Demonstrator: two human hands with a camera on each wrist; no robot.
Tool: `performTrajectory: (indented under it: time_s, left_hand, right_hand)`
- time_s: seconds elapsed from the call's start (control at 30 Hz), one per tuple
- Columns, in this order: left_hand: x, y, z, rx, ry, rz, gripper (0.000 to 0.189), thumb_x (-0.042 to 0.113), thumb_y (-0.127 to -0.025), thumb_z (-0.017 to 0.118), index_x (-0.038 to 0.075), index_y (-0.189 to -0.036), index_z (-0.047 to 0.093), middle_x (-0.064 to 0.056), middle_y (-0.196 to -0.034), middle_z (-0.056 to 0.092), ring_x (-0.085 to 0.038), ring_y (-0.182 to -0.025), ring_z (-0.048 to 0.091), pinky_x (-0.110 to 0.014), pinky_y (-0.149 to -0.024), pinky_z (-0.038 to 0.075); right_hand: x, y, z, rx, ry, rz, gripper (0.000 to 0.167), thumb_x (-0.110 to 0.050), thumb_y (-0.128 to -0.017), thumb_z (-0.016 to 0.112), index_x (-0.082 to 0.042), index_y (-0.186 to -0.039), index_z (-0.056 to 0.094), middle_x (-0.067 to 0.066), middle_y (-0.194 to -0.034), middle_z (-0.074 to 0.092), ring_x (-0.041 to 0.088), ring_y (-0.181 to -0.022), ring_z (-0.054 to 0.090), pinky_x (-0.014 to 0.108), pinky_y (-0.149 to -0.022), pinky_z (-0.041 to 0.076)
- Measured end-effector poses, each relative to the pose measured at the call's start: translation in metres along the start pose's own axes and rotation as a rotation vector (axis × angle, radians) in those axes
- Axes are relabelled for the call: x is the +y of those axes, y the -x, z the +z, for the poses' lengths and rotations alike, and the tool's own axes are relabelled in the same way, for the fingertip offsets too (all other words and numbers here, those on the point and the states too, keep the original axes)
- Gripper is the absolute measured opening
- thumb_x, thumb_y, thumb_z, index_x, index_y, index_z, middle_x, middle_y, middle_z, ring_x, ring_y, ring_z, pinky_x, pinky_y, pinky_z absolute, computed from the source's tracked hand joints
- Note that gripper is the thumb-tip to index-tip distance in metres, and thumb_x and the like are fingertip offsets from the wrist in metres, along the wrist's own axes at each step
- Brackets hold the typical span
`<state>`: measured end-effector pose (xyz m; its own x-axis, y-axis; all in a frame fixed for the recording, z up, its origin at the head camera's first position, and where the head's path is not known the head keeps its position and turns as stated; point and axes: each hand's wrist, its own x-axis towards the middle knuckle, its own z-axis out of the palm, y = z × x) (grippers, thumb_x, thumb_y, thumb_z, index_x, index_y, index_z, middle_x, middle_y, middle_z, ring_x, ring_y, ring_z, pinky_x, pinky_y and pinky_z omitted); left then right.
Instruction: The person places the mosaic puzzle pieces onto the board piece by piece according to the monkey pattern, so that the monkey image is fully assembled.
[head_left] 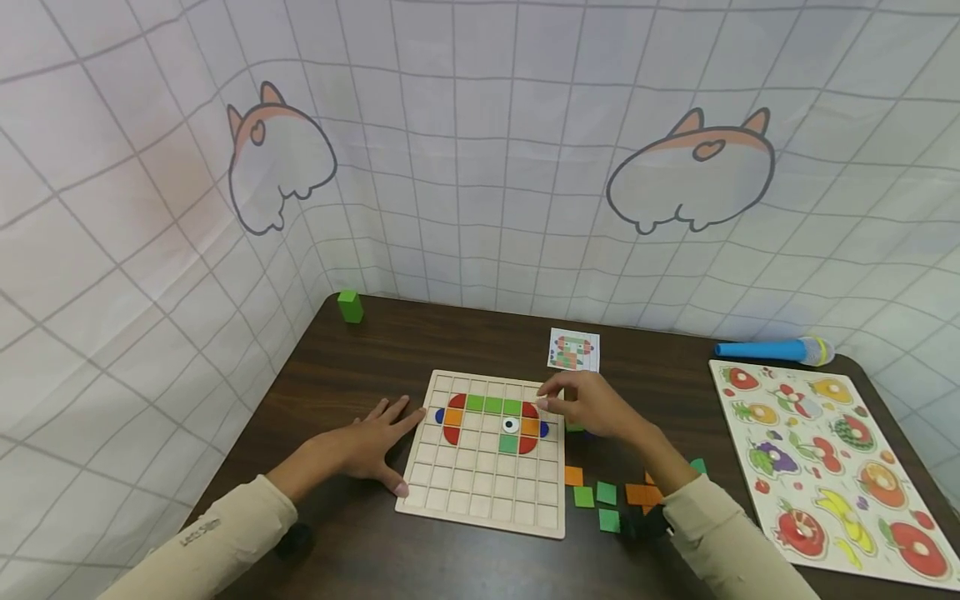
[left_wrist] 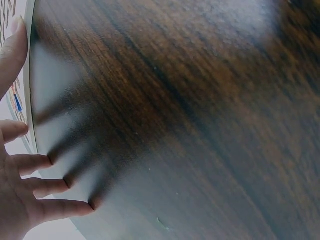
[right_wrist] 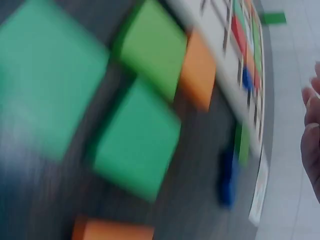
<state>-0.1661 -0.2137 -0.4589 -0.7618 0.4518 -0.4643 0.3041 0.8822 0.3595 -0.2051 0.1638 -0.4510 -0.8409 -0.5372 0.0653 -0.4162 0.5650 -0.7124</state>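
Note:
A pale wooden grid board [head_left: 480,508] lies on the dark table, bearing red curved corner pieces [head_left: 452,435], light green squares [head_left: 492,405], orange squares [head_left: 453,417], a teal square [head_left: 508,444], blue half-rounds [head_left: 544,429] and a white eye tile [head_left: 510,425]. My left hand [head_left: 369,446] spreads its fingers beside the board's left edge, thumb on the lower left rim; in the left wrist view its fingertips [left_wrist: 68,186] meet the tabletop. Over the upper right of the board is my right hand [head_left: 588,404], thumb and index bent close together; I cannot tell whether they pinch anything.
Loose orange [head_left: 573,476], green [head_left: 583,497] and teal squares [right_wrist: 140,140] lie right of the board. A pattern card [head_left: 573,350] sits behind it. Farther right are a fruit puzzle board [head_left: 813,433] and a blue toy microphone [head_left: 761,351]. A green block [head_left: 350,307] stands back left.

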Motion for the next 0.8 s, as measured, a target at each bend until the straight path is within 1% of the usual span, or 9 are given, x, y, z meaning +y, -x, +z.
performTrajectory:
  time_s: [0.13,0.2,0.3,0.37,0.5,0.57,0.67,0.8]
  left_hand:
    - [-0.001,-0.001,0.0,-0.002,-0.001,-0.004,0.121,0.061,-0.07,0.083,0.025,-0.163,0.014,-0.017,-0.169,0.001,-0.048,-0.154,0.001,-0.077,-0.11,0.018]
    - [-0.001,-0.001,0.0,-0.003,-0.006,-0.008,0.121,0.061,-0.07,0.083,0.026,-0.163,0.014,-0.016,-0.17,0.001,-0.047,-0.154,0.001,-0.077,-0.111,0.018]
    - [-0.002,-0.001,0.0,-0.002,-0.005,-0.005,0.121,0.061,-0.07,0.082,0.026,-0.163,0.014,-0.016,-0.17,0.001,-0.048,-0.154,0.001,-0.077,-0.11,0.017]
    - [-0.001,-0.001,0.0,-0.001,-0.002,-0.002,0.121,0.061,-0.07,0.083,0.026,-0.163,0.014,-0.016,-0.169,0.0,-0.048,-0.154,0.001,-0.077,-0.11,0.017]
    - [-0.001,0.0,0.0,0.003,-0.003,0.0,0.121,0.061,-0.07,0.083,0.025,-0.163,0.014,-0.017,-0.169,0.001,-0.048,-0.153,0.002,-0.077,-0.11,0.017]
    - [-0.001,0.0,0.0,0.005,-0.006,0.002,0.121,0.061,-0.07,0.082,0.025,-0.163,0.014,-0.017,-0.169,0.001,-0.048,-0.153,0.002,-0.077,-0.11,0.018]
    - [-0.001,0.0,0.0,0.005,-0.008,0.007,0.12,0.061,-0.071,0.082,0.024,-0.163,0.015,-0.017,-0.169,0.002,-0.049,-0.153,0.003,-0.077,-0.11,0.018]
    - [-0.001,0.001,0.0,0.006,-0.007,0.012,0.12,0.061,-0.071,0.082,0.023,-0.163,0.015,-0.018,-0.169,0.002,-0.049,-0.153,0.003,-0.077,-0.11,0.018]
  right_hand:
    - [0.019,0.011,-0.013,-0.002,0.022,0.073,0.017,-0.021,-0.096,0.07,-0.009,-0.108,0.073,0.002,-0.094,0.069,0.009,-0.059,0.056,0.026,-0.056,0.051]
    - [0.027,0.015,-0.016,-0.001,0.045,0.093,0.017,-0.02,-0.095,0.071,-0.008,-0.107,0.073,0.002,-0.094,0.069,0.009,-0.059,0.057,0.026,-0.057,0.051]
    - [0.037,0.02,-0.018,-0.009,0.116,0.098,0.016,-0.019,-0.094,0.072,-0.008,-0.106,0.074,0.003,-0.098,0.07,0.01,-0.063,0.057,0.026,-0.06,0.051]
    - [0.041,0.022,-0.017,-0.023,0.169,0.095,0.016,-0.02,-0.094,0.072,-0.009,-0.105,0.075,0.003,-0.1,0.07,0.011,-0.071,0.058,0.028,-0.066,0.051]
    - [0.046,0.023,-0.013,-0.051,0.239,0.102,0.018,-0.024,-0.092,0.074,-0.012,-0.105,0.075,0.003,-0.104,0.068,0.017,-0.089,0.058,0.038,-0.081,0.051]
    - [0.047,0.023,-0.012,-0.057,0.255,0.112,0.019,-0.025,-0.092,0.075,-0.012,-0.105,0.074,0.003,-0.106,0.067,0.019,-0.094,0.06,0.043,-0.086,0.052]
    - [0.048,0.022,-0.01,-0.059,0.263,0.132,0.02,-0.025,-0.091,0.076,-0.012,-0.105,0.074,0.004,-0.106,0.067,0.021,-0.096,0.061,0.047,-0.088,0.052]
    - [0.047,0.021,-0.009,-0.061,0.267,0.142,0.02,-0.026,-0.09,0.077,-0.012,-0.103,0.073,0.003,-0.104,0.067,0.02,-0.094,0.061,0.047,-0.088,0.052]
